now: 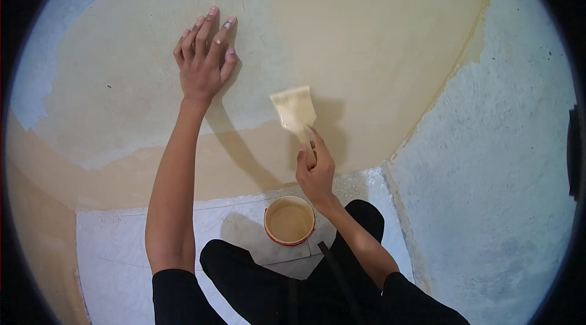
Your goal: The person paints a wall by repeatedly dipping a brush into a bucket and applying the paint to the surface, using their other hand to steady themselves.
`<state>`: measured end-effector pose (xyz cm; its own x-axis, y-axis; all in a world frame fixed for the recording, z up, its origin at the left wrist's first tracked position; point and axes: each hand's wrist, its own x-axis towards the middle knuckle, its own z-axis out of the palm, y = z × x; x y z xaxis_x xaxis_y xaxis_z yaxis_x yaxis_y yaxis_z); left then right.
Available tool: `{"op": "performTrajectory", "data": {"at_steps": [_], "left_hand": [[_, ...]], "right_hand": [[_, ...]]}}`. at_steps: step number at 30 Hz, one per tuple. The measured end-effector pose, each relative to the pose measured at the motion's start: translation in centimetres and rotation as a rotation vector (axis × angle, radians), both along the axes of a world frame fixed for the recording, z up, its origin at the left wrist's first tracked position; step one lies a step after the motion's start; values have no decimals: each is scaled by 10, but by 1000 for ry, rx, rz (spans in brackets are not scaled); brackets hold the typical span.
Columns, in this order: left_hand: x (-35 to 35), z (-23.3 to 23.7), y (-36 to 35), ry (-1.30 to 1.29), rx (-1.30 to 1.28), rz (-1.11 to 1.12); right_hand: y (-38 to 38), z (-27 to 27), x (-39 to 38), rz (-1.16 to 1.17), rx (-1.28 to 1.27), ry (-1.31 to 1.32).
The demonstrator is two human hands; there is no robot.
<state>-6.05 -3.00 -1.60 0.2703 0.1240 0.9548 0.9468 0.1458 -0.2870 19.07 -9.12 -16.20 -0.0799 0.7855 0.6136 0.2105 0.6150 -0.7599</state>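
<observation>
My left hand (206, 68) rests against the wall at the upper left, fingers stretched out. A small pale spot shows on one finger. In my right hand (318, 173) is a wide flat paintbrush (294, 109), held by its handle with the bristles pointing up. Cream paint coats the bristles, and the brush overlaps the wall's painted area in this view. Below it, between my knees, a round paint tub (289, 242) with a red edge stands on the floor and holds tan paint.
The wall (372, 50) carries beige paint on the right and along the bottom, around a paler greenish patch (128, 80). Bare grey-blue wall (488, 172) lies to the right. White floor tiles (113, 245) meet the wall's foot. A dark object (574, 154) sits at the right edge.
</observation>
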Motion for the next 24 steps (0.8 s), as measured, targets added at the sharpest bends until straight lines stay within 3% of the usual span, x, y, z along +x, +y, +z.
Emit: {"op": "performTrajectory", "data": {"at_steps": [2, 4, 7, 17, 24], "left_hand": [[2, 0, 1, 3, -2, -4], [0, -1, 2, 5, 10, -6], [1, 0, 2, 8, 19, -30], [1, 0, 1, 19, -22, 4], [-3, -3, 5, 17, 7, -7]], "right_hand": [[2, 19, 0, 0, -47, 8], [17, 40, -9, -24, 221, 103], [34, 61, -22, -26, 285, 161], [12, -50, -3, 5, 7, 20], [-19, -91, 18, 39, -215, -105]]}}
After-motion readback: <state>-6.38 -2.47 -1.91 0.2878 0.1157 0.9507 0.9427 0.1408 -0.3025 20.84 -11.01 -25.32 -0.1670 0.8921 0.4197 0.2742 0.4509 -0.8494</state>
